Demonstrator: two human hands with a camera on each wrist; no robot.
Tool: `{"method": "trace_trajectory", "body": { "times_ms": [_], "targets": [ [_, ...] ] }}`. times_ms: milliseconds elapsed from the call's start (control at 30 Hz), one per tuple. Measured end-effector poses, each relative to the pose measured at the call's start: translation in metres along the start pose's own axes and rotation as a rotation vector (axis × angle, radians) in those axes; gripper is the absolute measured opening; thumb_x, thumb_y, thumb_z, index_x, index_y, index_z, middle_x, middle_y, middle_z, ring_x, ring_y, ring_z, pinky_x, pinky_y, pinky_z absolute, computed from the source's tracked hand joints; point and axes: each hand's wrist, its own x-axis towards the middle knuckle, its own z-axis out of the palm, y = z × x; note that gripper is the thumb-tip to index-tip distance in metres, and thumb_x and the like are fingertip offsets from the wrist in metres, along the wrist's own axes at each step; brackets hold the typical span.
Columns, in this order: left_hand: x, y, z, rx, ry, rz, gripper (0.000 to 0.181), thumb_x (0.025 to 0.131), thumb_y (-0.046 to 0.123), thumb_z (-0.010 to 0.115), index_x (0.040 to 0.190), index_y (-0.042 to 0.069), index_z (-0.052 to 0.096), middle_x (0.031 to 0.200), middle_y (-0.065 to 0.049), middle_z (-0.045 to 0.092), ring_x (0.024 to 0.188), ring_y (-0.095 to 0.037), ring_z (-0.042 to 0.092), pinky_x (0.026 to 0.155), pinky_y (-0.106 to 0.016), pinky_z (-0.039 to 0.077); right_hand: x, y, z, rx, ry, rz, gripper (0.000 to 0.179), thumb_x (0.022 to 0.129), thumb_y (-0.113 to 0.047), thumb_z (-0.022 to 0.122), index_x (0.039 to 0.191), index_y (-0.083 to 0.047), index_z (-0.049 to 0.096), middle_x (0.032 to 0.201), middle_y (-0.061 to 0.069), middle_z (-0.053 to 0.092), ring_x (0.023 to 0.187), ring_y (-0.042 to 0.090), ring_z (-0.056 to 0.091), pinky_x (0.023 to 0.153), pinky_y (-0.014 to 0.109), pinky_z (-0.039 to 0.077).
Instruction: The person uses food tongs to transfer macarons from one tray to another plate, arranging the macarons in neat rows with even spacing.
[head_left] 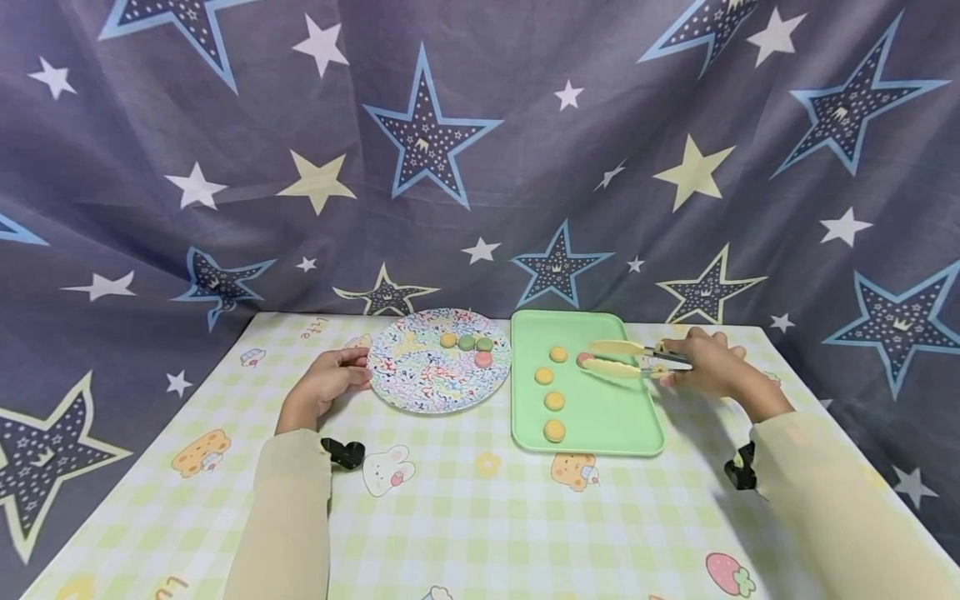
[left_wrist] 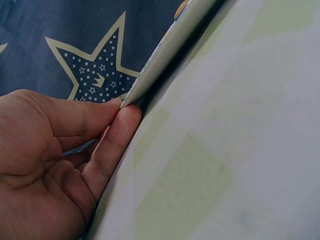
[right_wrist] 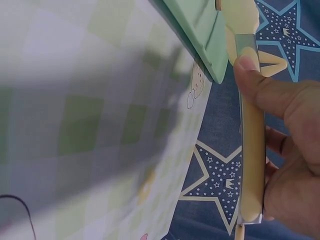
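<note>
My left hand point(head_left: 330, 385) pinches the left rim of a round speckled plate point(head_left: 431, 387) between thumb and fingers; the left wrist view shows the plate's edge point(left_wrist: 165, 55) in that pinch. On the plate lie an orange macaron point(head_left: 448, 340), two green macarons point(head_left: 467, 342) and a pink macaron point(head_left: 483, 359). My right hand point(head_left: 708, 362) grips yellow-tipped tongs point(head_left: 618, 367), its thumb along the handle point(right_wrist: 253, 150) in the right wrist view. The tongs' tips reach over the green tray point(head_left: 600, 417), right at a pink macaron point(head_left: 582, 359).
Several orange macarons point(head_left: 554, 401) lie in a rough column on the tray's left half. The tray stands close to the plate's right side. A checked cloth point(head_left: 450, 517) covers the table, and a star-patterned curtain point(head_left: 487, 167) hangs directly behind it.
</note>
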Motion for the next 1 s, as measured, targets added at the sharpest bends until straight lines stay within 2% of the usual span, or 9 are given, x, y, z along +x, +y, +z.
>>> {"method": "trace_trajectory", "body": {
  "times_ms": [167,567,833,1000],
  "targets": [
    [-0.0006,-0.0002,0.0002,0.002,0.009,0.0,0.063,0.095,-0.011,0.059,0.154,-0.004,0.039,0.127,-0.015,0.047,0.099,-0.016,0.059,0.088,-0.026,0.062,0.0017,-0.0014,0.0005,-0.007,0.0,-0.002,0.073,0.089,-0.034,0.08,0.146,0.001,0.053,0.122,0.033,0.049,0.093,0.044,0.042,0.07,0.058,0.037],
    [-0.0031,0.0011,0.0008,-0.005,-0.011,0.015,0.063,0.096,-0.01,0.059,0.155,-0.005,0.037,0.128,-0.018,0.046,0.098,-0.015,0.058,0.087,-0.027,0.062,0.0039,-0.0032,0.0021,-0.013,-0.007,0.004,0.071,0.088,-0.034,0.081,0.145,0.0,0.055,0.123,0.032,0.051,0.094,0.045,0.043,0.072,0.061,0.038],
    [-0.0039,0.0034,0.0013,-0.006,-0.016,0.015,0.063,0.097,-0.011,0.058,0.155,-0.006,0.036,0.128,-0.019,0.046,0.095,-0.014,0.06,0.087,-0.028,0.063,0.0034,-0.0019,0.0041,-0.01,0.021,0.009,0.071,0.087,-0.033,0.082,0.145,0.0,0.055,0.121,0.031,0.052,0.093,0.044,0.044,0.072,0.059,0.037],
    [-0.0027,0.0021,0.0012,0.004,0.002,0.003,0.062,0.097,-0.01,0.058,0.155,-0.005,0.038,0.127,-0.016,0.047,0.097,-0.015,0.059,0.087,-0.027,0.062,0.0024,-0.0028,0.0067,-0.003,0.048,-0.009,0.07,0.087,-0.03,0.082,0.144,0.001,0.055,0.115,0.028,0.053,0.093,0.045,0.043,0.072,0.059,0.035]
  ]
}}
